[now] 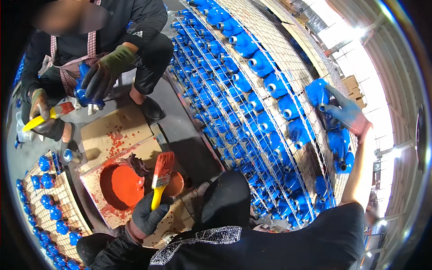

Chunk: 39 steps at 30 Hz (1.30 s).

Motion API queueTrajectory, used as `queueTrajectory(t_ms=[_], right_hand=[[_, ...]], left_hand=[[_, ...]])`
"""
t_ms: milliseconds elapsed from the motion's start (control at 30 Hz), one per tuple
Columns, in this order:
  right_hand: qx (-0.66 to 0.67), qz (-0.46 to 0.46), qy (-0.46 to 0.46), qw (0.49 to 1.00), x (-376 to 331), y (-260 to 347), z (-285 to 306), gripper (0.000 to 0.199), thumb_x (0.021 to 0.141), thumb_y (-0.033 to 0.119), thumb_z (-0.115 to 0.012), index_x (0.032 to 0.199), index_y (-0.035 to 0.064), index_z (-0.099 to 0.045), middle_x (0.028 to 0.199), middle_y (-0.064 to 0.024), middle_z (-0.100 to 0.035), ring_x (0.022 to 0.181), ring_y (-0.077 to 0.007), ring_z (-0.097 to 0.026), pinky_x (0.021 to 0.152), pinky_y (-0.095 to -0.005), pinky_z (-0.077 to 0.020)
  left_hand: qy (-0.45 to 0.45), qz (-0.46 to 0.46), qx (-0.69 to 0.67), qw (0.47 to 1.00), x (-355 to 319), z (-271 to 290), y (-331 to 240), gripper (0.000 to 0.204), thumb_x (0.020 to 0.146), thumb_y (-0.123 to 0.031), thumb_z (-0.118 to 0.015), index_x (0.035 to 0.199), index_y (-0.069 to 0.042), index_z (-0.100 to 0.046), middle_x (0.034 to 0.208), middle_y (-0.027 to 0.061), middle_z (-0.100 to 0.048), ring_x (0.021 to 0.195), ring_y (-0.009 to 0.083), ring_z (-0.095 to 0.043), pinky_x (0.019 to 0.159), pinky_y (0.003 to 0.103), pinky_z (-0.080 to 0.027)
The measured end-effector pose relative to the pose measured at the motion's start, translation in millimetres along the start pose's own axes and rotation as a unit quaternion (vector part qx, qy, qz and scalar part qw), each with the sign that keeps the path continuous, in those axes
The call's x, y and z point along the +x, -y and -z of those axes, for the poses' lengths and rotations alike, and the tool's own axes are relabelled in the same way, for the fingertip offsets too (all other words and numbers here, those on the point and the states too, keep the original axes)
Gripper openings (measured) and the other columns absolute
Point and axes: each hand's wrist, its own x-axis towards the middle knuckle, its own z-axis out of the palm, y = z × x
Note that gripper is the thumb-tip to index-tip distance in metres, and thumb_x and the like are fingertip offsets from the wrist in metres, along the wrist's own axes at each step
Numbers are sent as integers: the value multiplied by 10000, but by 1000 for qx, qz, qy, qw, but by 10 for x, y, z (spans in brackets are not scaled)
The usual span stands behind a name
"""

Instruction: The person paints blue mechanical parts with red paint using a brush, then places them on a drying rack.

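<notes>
My left hand [149, 215], in a dark glove, is closed round the yellow handle of a paintbrush [163, 173]. The brush points up, and its bristles are coated red. Just left of it is a round tub of red paint [120, 186], with a smaller reddish cup [174, 183] beside the brush. Stretched far to the right, my right hand [347, 113], in a bluish-grey glove, grips a blue-painted metal casting [317, 92] on the top layer of the wire rack. Its fingers wrap the casting's near side.
Wire rack [270, 40] layers on the right hold many blue castings. A co-worker opposite holds a yellow-handled brush [49, 116] and a blue casting [82, 90]. Paint-spattered cardboard [112, 128] lies between us. A lower rack [67, 198] with blue pieces and a spray can [71, 155] are at left.
</notes>
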Motion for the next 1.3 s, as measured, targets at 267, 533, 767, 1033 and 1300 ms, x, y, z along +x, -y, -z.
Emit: queueTrajectory(t_ms=[267, 533, 767, 1033, 1300], right_hand=[[573, -92, 54, 812, -344, 92, -175, 706, 899, 237, -646, 1502, 119, -298, 1309, -134, -568, 709, -179, -695, 421, -202, -448], [28, -76, -171, 982, -327, 895, -120, 398, 923, 269, -583, 1298, 135, -573, 1086, -165, -678, 1001, -330, -660, 881, -373, -512], [29, 169, -200, 965, 806, 883, 32, 396, 938, 265, -501, 1292, 96, -556, 1270, -160, -598, 1181, -326, -564, 1000, -395, -439], [-229, 28, 10, 973, 3435, -45, -713, 511, 908, 297, -460, 1368, 74, -473, 1358, -237, -514, 1267, -371, -495, 1050, -420, -401], [21, -171, -228, 958, 3653, -616, -1075, 532, 946, 376, -384, 1367, 76, -505, 1434, -178, -457, 1342, -319, -433, 1104, -429, -340]], left_hand=[[15, 21, -17, 1000, 35, 79, 0, 203, 917, -143, -606, 1074, -14, -600, 931, 64, -616, 836, 156, -580, 770, 306, -478], [-1, 11, -9, 1000, -14, 80, -61, 218, 904, -163, -626, 1051, -4, -598, 894, 74, -602, 798, 166, -568, 734, 316, -471], [-7, 5, 30, 1000, -87, 165, 102, 247, 941, -134, -571, 1127, 24, -612, 1014, 54, -644, 891, 141, -590, 820, 298, -478], [-18, 7, 46, 999, 62, 158, -28, 255, 919, -204, -625, 1075, -6, -591, 894, 112, -601, 801, 206, -586, 734, 339, -473], [-51, 57, 24, 997, -19, 321, -81, 245, 910, -152, -622, 1097, 5, -611, 950, 85, -648, 863, 187, -617, 794, 322, -490]])
